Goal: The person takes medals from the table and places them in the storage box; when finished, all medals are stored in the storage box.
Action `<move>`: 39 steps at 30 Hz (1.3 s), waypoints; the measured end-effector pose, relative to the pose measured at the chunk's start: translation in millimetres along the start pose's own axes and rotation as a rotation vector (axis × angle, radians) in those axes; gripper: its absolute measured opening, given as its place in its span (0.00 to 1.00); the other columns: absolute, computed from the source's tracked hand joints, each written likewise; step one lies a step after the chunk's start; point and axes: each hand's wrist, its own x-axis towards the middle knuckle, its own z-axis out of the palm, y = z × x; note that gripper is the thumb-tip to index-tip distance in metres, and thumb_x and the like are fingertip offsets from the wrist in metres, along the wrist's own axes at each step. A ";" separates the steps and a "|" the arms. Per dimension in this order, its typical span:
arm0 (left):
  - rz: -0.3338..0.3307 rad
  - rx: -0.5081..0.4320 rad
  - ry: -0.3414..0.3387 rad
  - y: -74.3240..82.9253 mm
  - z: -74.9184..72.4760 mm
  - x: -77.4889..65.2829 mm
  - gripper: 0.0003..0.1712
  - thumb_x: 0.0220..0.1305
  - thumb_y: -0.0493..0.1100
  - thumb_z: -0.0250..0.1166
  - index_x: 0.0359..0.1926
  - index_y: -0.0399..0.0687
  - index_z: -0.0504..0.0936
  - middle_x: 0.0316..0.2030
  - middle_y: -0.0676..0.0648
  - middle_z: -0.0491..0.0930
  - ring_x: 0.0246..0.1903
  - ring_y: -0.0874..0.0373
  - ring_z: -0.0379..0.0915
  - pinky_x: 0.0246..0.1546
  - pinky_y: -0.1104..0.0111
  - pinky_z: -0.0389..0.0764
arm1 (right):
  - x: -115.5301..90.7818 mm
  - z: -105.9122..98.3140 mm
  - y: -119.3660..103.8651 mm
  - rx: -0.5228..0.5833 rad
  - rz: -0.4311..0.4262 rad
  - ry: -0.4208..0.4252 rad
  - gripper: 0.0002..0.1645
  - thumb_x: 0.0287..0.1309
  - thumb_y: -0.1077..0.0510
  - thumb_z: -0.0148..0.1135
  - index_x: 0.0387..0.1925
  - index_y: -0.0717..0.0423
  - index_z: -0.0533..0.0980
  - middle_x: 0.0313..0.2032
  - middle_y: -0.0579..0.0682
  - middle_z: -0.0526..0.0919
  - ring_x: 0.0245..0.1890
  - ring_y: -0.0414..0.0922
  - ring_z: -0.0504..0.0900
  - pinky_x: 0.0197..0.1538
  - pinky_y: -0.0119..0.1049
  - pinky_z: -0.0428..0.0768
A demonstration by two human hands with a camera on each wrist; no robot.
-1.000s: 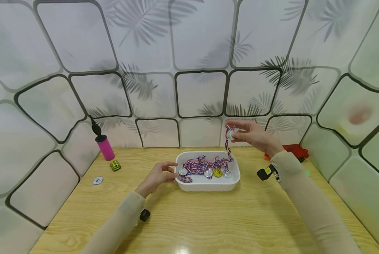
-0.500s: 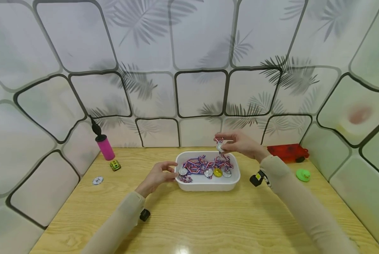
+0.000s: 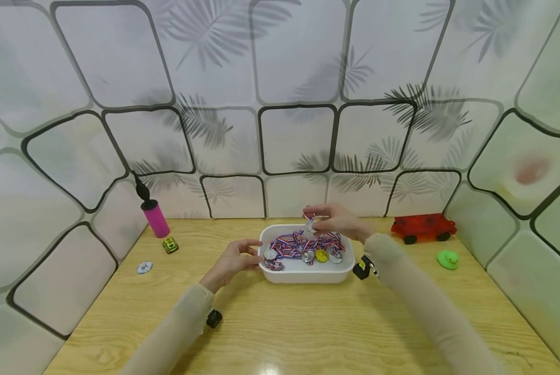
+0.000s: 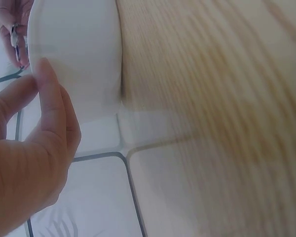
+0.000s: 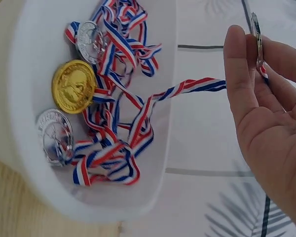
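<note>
My right hand (image 3: 338,221) pinches a silver medal (image 3: 310,226) above the back of a white plastic tub (image 3: 308,277). In the right wrist view that medal (image 5: 257,42) is seen edge-on between thumb and fingers, and its striped ribbon (image 5: 200,85) trails down into the tub. At the tub's left end, my left hand (image 3: 235,260) pinches the rim; the left wrist view shows thumb and fingertips on the tub wall (image 4: 79,44). Inside lie a gold medal (image 5: 74,86), several silver medals (image 5: 55,137) and tangled red, white and blue ribbons (image 5: 123,44).
Left on the wooden table (image 3: 280,328) are a pink cylinder with a black top (image 3: 155,217), a small yellow-green toy car (image 3: 170,245) and a round white-and-blue chip (image 3: 144,267). Right are a red toy vehicle (image 3: 422,228) and green rubber duck (image 3: 448,259). Patterned panels stand behind.
My right hand has moved left and down with the silver medal, from above the tub's right end to over its middle back. More ribbon now lies in the tub. My left hand stays put.
</note>
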 end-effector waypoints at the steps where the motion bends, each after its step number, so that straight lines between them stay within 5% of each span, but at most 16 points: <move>1: 0.002 -0.001 -0.002 0.1 0.2 0.0 0.29 0.58 0.25 0.66 0.62 0.29 0.72 0.34 0.45 0.75 0.28 0.59 0.79 0.44 0.54 0.86 | 2.0 2.4 1.7 -0.004 0.003 0.006 0.34 0.62 0.71 0.57 0.69 0.67 0.63 0.66 0.69 0.67 0.50 0.49 0.81 0.52 0.44 0.84; 9: 0.005 -0.013 -0.002 2.7 1.0 -1.3 0.29 0.57 0.24 0.65 0.62 0.28 0.71 0.34 0.45 0.74 0.29 0.59 0.79 0.44 0.55 0.86 | 17.3 23.3 18.5 0.019 0.046 -0.004 0.31 0.63 0.71 0.57 0.67 0.69 0.64 0.65 0.73 0.66 0.56 0.56 0.77 0.58 0.49 0.80; 20: 0.010 -0.003 -0.012 0.7 -0.3 -0.7 0.29 0.58 0.25 0.65 0.62 0.27 0.70 0.34 0.45 0.74 0.28 0.59 0.79 0.44 0.54 0.86 | 26.3 46.8 26.2 -0.043 0.090 -0.002 0.27 0.64 0.68 0.58 0.64 0.71 0.68 0.58 0.67 0.75 0.44 0.46 0.82 0.52 0.44 0.84; 31: 0.009 -0.016 -0.015 0.1 -0.2 -1.4 0.29 0.58 0.24 0.65 0.62 0.28 0.71 0.35 0.45 0.74 0.28 0.58 0.80 0.40 0.60 0.87 | 39.4 64.8 43.1 0.013 0.148 0.110 0.17 0.60 0.71 0.62 0.51 0.72 0.77 0.45 0.61 0.85 0.35 0.41 0.85 0.47 0.40 0.86; 39: 0.004 -0.023 -0.009 0.3 0.4 -1.1 0.29 0.58 0.24 0.64 0.62 0.28 0.71 0.35 0.44 0.74 0.28 0.58 0.79 0.39 0.61 0.88 | 41.8 67.9 46.6 -0.170 0.164 0.146 0.16 0.59 0.66 0.65 0.50 0.62 0.82 0.47 0.57 0.86 0.31 0.38 0.80 0.35 0.31 0.83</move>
